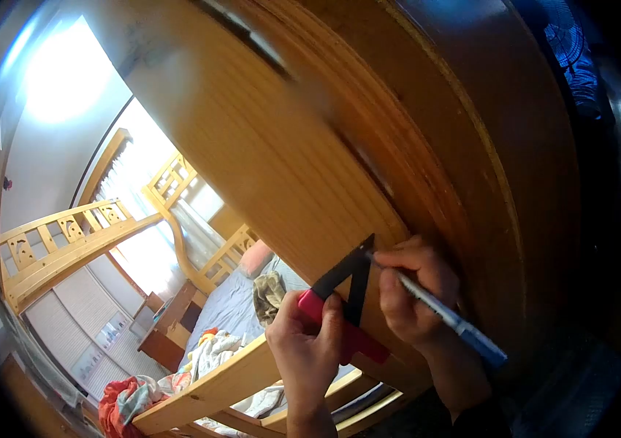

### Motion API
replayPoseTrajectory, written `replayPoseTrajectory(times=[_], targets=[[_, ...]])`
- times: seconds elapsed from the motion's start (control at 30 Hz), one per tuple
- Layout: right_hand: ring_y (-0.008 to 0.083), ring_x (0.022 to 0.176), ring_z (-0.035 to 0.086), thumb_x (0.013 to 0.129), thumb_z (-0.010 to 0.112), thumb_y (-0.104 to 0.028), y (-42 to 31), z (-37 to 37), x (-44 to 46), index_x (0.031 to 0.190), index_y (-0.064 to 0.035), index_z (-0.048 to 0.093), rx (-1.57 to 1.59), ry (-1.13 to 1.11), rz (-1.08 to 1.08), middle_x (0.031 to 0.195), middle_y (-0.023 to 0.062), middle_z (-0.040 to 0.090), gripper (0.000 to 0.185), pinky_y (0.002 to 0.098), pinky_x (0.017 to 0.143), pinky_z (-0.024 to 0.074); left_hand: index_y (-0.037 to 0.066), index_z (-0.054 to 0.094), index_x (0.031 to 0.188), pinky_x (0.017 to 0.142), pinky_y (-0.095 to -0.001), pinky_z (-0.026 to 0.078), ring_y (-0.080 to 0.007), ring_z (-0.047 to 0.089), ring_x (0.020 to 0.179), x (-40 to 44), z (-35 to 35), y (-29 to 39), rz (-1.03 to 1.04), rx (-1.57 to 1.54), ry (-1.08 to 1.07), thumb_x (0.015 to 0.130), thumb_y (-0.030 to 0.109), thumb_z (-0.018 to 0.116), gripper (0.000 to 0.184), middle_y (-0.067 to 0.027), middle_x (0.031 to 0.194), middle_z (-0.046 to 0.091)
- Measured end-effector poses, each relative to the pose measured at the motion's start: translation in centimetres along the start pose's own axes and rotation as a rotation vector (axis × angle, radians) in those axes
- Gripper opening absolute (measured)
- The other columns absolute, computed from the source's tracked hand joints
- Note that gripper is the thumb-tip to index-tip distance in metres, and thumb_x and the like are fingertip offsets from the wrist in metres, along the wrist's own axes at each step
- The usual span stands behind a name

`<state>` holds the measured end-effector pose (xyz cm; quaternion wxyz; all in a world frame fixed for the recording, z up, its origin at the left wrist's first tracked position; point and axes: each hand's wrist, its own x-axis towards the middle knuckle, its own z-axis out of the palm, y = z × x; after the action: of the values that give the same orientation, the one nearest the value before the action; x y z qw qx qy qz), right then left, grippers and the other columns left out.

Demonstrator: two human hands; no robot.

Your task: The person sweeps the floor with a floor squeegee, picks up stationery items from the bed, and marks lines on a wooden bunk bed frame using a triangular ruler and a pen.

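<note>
My left hand grips the red base of a black triangle square, thumb on its near side. The square lies against a light wooden board, one black edge running across the grain. In my right hand is a pen with a pale barrel and a blue end. Its tip points at the upper corner of the square, close to the wood. Whether the tip touches the wood I cannot tell.
Darker wooden trim runs beside the board on the right. Beyond it on the left stands a wooden bunk bed with rumpled bedding. A wooden desk and a curtained window sit farther back, under a bright ceiling light.
</note>
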<state>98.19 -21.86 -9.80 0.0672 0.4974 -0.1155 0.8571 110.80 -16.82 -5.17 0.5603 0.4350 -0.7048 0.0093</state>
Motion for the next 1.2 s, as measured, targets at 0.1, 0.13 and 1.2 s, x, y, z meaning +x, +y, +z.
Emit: replayPoseTrajectory(times=[0.1,0.13,1.2], targets=[[0.0146,0.063,0.057,0.086,0.053,-0.012,-0.1,-0.1,0.1,0.095,0.0003,0.056,-0.002,0.013,0.04,0.077,0.0108,0.058,0.016,0.025,0.054,0.0458,-0.002,0.058,0.08,0.05,-0.0218,0.043,-0.005,0.053,0.057,0.0,0.0,-0.1,0.0,-0.016,-0.002,0.083,0.01,0.067,0.016,-0.0034,0.062,0.059],[0.0146,0.063,0.057,0.086,0.053,-0.012,-0.1,0.1,0.0,0.095,0.0003,0.056,-0.003,0.015,0.04,0.077,0.0108,0.058,0.016,0.025,0.054,0.0458,-0.002,0.057,0.08,0.051,-0.0217,0.043,-0.005,0.053,0.057,0.0,0.0,-0.2,0.008,-0.028,-0.002,0.083,0.01,0.067,0.016,-0.0034,0.062,0.059],[0.0216,0.067,0.062,0.092,0.043,-0.005,-0.2,-1.2,-7.9,0.109,0.0001,0.047,-0.189,-0.054,-0.178,0.085,0.0146,0.062,0.019,0.0312,0.059,0.0515,-0.003,0.055,0.086,0.058,-0.0205,0.047,-0.0084,0.059,0.063,-5.7,-5.3,-2.0,-0.085,-0.387,-0.105,0.078,-0.001,0.065,0.012,-0.0049,0.07,0.06]])
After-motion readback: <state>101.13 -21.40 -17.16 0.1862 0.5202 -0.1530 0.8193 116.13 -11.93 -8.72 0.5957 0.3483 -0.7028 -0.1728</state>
